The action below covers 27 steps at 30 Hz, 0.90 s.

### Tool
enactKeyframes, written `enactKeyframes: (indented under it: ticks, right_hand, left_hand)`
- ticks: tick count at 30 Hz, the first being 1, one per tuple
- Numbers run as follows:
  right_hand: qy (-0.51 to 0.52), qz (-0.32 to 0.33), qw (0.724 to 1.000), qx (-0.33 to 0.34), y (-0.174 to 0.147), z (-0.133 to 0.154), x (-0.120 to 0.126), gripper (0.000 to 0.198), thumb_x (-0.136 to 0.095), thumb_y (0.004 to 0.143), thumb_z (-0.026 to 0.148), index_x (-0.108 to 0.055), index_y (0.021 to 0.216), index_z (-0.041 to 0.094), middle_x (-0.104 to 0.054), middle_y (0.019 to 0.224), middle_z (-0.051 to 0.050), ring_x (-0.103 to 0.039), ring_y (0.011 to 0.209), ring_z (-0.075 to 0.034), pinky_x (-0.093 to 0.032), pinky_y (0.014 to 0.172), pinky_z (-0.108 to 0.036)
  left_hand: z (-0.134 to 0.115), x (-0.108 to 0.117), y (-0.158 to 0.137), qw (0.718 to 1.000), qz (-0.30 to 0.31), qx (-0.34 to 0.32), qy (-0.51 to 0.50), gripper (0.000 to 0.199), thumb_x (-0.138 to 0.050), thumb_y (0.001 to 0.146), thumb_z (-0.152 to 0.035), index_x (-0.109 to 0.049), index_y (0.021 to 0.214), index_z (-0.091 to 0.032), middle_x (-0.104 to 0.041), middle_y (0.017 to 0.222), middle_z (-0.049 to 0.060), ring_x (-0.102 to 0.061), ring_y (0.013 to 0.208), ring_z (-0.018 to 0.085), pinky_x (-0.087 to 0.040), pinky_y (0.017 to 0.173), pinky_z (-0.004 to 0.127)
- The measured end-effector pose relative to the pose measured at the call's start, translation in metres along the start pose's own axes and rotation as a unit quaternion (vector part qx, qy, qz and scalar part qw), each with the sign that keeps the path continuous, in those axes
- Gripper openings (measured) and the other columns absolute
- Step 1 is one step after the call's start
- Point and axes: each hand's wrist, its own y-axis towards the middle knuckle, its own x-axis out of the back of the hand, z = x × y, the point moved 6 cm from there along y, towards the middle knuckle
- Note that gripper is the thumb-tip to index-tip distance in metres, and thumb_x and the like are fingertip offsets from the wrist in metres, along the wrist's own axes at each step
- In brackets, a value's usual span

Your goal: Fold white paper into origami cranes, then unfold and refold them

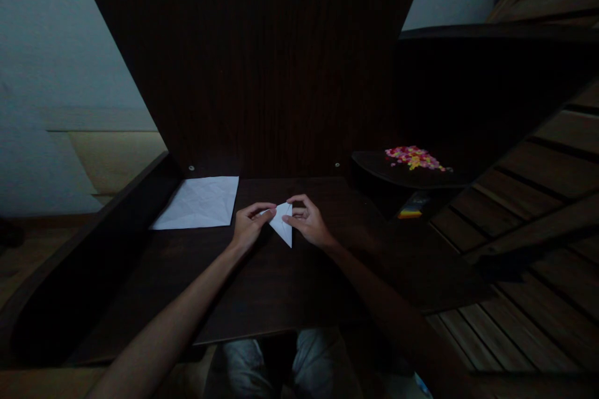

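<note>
A small folded piece of white paper (283, 230) is held up between both hands, just above the dark desk. It tapers to a point toward me, and a crease or fold edge shows on its upper right part. My left hand (250, 222) pinches its upper left corner between thumb and fingers. On the other side, my right hand (309, 222) grips the right edge, with the thumb on the face and the fingers behind. Some fingertips are hidden behind the paper.
A creased white sheet (201, 202) lies flat at the desk's back left. Small pink, red and yellow pieces (415, 157) are heaped on a raised shelf at right. A dark side wall (88, 249) bounds the desk (262, 299) on the left; a tall dark panel (253, 75) stands behind.
</note>
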Motion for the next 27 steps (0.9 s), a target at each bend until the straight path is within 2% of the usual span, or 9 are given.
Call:
enactKeyframes:
  ticks: [3,8,12,17,20,23,27]
  right_hand:
    - [-0.004,-0.02,1.0,0.009,0.001,0.0,0.004,0.036,-0.072,0.071,0.035,-0.053,0.098,0.022,-0.068,0.077,0.0,-0.067,0.071,-0.017,-0.049,0.064,-0.027]
    - [-0.013,-0.046,0.999,0.001,0.003,0.0,0.01,0.028,-0.064,0.076,0.033,-0.059,0.101,0.021,-0.068,0.079,-0.002,-0.065,0.073,-0.017,-0.048,0.065,-0.027]
    - [-0.011,-0.059,0.998,-0.014,0.003,-0.001,0.012,0.029,-0.06,0.078,0.032,-0.06,0.104,0.022,-0.068,0.079,-0.001,-0.063,0.071,-0.016,-0.047,0.061,-0.025]
    - [-0.019,-0.068,0.997,0.012,0.004,0.002,0.011,0.029,-0.064,0.076,0.036,-0.058,0.101,0.023,-0.063,0.071,0.001,-0.059,0.063,-0.014,-0.046,0.054,-0.024]
    - [-0.021,-0.07,0.997,0.027,0.004,0.004,0.01,0.033,-0.065,0.075,0.038,-0.053,0.103,0.024,-0.061,0.071,0.002,-0.058,0.062,-0.013,-0.046,0.053,-0.024]
    - [-0.032,-0.066,0.997,0.037,0.004,0.005,0.009,0.029,-0.064,0.077,0.038,-0.055,0.1,0.024,-0.061,0.074,0.001,-0.058,0.063,-0.013,-0.046,0.053,-0.023]
    - [-0.05,-0.047,0.997,0.034,0.003,0.003,0.007,0.024,-0.063,0.078,0.037,-0.063,0.096,0.021,-0.066,0.08,-0.002,-0.061,0.069,-0.014,-0.049,0.059,-0.024]
  left_hand:
    - [0.002,-0.003,-0.001,0.999,0.044,0.008,-0.022,0.026,-0.071,0.063,-0.026,-0.075,0.087,-0.018,-0.072,0.077,0.002,-0.06,0.066,0.016,-0.047,0.064,0.027]
    - [0.001,-0.009,-0.003,0.993,0.087,0.026,-0.081,0.039,-0.076,0.056,-0.022,-0.073,0.094,-0.017,-0.073,0.088,0.005,-0.066,0.081,0.021,-0.05,0.073,0.03]
    - [0.001,-0.008,-0.001,0.996,0.068,0.02,-0.046,0.038,-0.077,0.062,-0.033,-0.072,0.095,-0.016,-0.073,0.091,0.006,-0.066,0.08,0.021,-0.05,0.073,0.031]
    - [0.005,-0.003,0.003,0.999,0.035,0.01,-0.016,0.035,-0.07,0.072,-0.045,-0.072,0.09,-0.015,-0.073,0.087,0.006,-0.065,0.079,0.021,-0.049,0.072,0.03]
    - [0.008,-0.005,0.003,0.998,0.037,0.013,-0.044,0.041,-0.071,0.071,-0.046,-0.066,0.097,-0.015,-0.072,0.084,0.005,-0.065,0.077,0.02,-0.049,0.07,0.029]
    - [0.009,-0.007,0.002,0.995,0.041,0.019,-0.086,0.049,-0.072,0.069,-0.043,-0.053,0.107,-0.019,-0.069,0.076,0.001,-0.064,0.066,0.016,-0.047,0.062,0.026]
    - [0.001,-0.007,0.0,0.996,0.047,-0.016,-0.071,0.033,-0.071,0.072,-0.039,-0.054,0.092,-0.02,-0.061,0.065,-0.004,-0.057,0.059,0.012,-0.042,0.056,0.021]
